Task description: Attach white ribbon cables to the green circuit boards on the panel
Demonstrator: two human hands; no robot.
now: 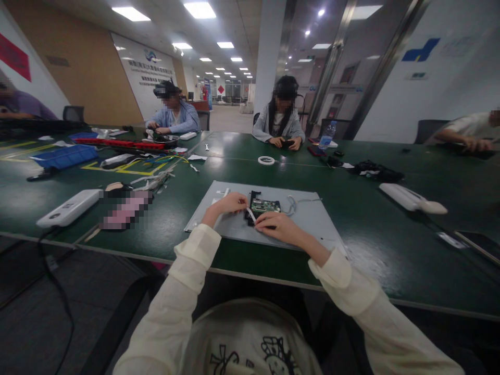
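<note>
A flat grey panel [300, 224] lies on the green table in front of me. On its middle sits a green circuit board [265, 205] with black parts around it. A short white strip [251, 214] runs slantwise between my hands at the board's left side. My left hand [233, 202] pinches the strip's upper end, and my right hand [273, 225] has its fingers closed on the lower end. Thin grey cables [291, 204] lie on the panel to the right of the board.
White power strips [70, 207] [402, 197] lie left and right. A blue tray [64, 156], wires and a pink item [127, 209] are on the left. A tape roll [266, 161] and a bottle [327, 135] stand farther back. Several people sit around the table [230, 260].
</note>
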